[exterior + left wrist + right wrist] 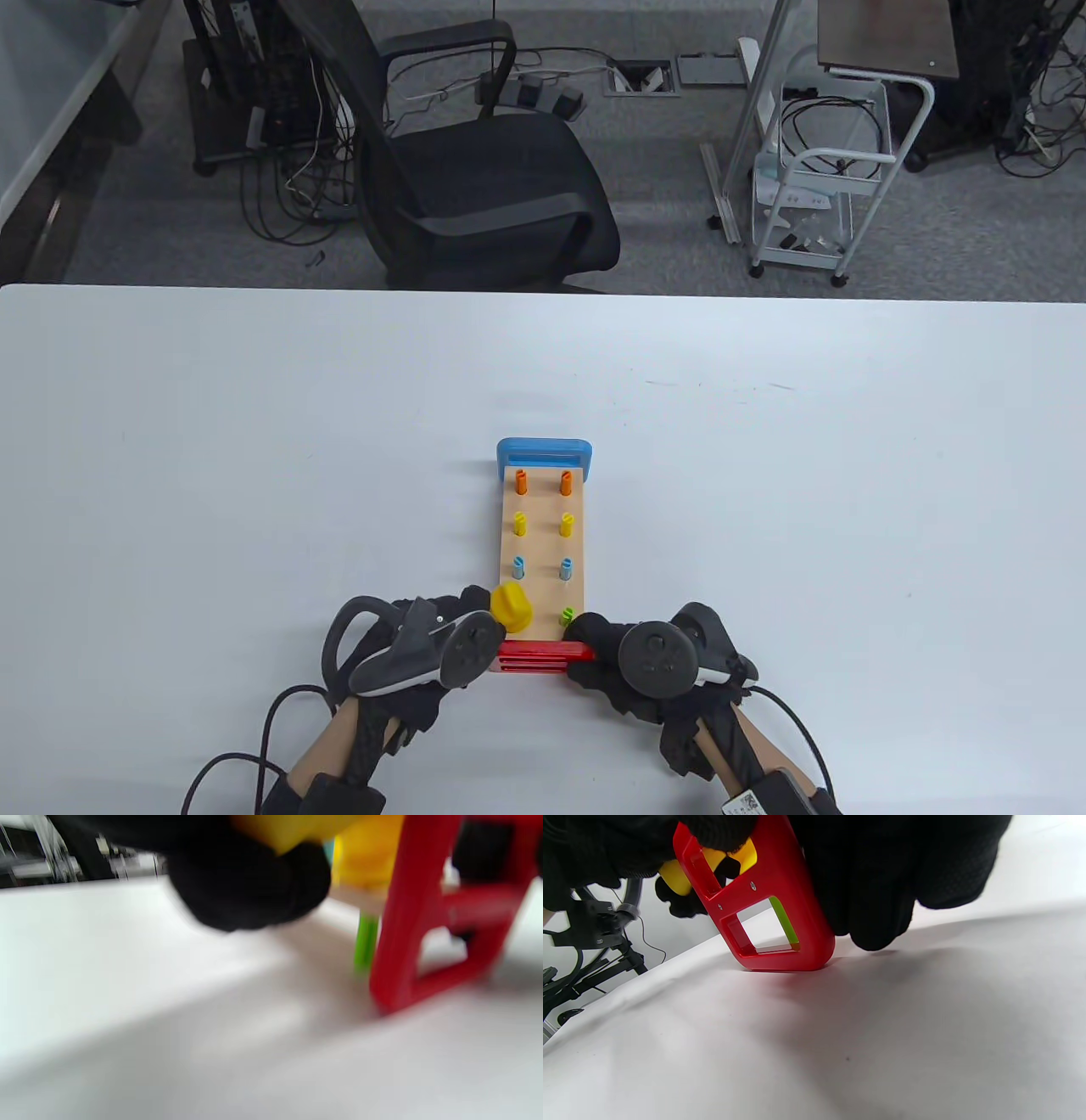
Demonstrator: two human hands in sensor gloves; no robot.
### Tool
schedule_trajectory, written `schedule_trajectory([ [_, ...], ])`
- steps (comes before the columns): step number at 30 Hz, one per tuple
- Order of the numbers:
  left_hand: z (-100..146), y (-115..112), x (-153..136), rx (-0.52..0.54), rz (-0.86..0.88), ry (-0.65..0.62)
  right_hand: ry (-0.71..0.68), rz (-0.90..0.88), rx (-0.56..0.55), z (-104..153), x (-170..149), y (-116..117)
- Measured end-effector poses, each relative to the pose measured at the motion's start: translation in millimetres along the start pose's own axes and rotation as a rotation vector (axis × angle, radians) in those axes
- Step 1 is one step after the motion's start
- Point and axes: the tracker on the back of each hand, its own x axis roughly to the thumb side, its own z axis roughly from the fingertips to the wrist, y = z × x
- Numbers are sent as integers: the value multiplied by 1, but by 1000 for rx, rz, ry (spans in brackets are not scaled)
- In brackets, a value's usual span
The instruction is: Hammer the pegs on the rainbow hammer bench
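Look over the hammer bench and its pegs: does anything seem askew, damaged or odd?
Nothing looks damaged. The hammer bench lies square on the table, its visible pegs upright in pairs. Only the near-left peg is hidden under the yellow hammer head, so its state is unclear.

the bench (543, 552) lies lengthwise on the table (254, 467), with hands at its near end.

Bright, even light; the table view is sharp. The left wrist view is heavily blurred. Soft shadows lie on the table (925, 1035).
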Motion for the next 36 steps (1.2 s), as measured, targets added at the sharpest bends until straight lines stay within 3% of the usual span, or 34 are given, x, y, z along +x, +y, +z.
schedule_trajectory([
  [1,-1,3,2,-123,-65,23,1,2,0,0,0,0],
  [2,1,7,2,-147,-72,27,0,2,3,0,0,0],
  [4,2,3,1,16,39,-48,-1,-6,2,0,-1,0],
  [5,2,2,1,40,76,-54,-2,-6,1,0,-1,0],
  [8,-1,-4,2,-58,-62,-3,-2,0,-4,0,-1,0],
  [11,-4,-1,3,-140,19,-12,-2,-1,-6,0,-1,0],
  [14,-1,1,-2,-35,-17,-27,-2,-2,-7,0,-1,0],
  [17,8,12,-13,138,35,0,-3,-10,-4,0,-1,0],
  [18,7,10,-14,117,60,-12,-3,-9,-4,0,-1,0],
  [19,-1,-3,-10,-19,3,-33,-4,-8,-3,0,-1,0],
  [20,-8,-9,-11,-153,-104,41,-3,-9,-3,0,-1,0],
  [22,-2,-2,-9,8,35,-21,-2,-9,-3,0,-1,0],
  [23,-4,-2,-7,-114,-49,0,0,-9,-4,0,-1,0],
  [24,-2,2,-7,-147,-94,6,0,-8,-4,0,-1,0],
  [26,4,8,-11,60,-55,-1,-2,-14,-4,0,-2,1],
  [28,8,15,-17,120,58,-10,-1,-17,1,0,-2,0],
  [30,1,3,-14,48,49,-37,-2,-15,0,0,-2,0],
  [31,-8,-17,-11,-153,-76,4,-2,-14,0,0,-2,0],
  [33,-6,-3,-15,9,107,-36,-1,-16,0,0,-1,0],
  [34,-7,-1,-13,-117,38,-8,2,-15,-1,0,-1,0],
  [35,-4,2,-14,-178,-51,5,1,-12,0,0,-2,0],
  [36,0,2,-15,-75,-57,13,1,-13,2,0,-2,0],
])
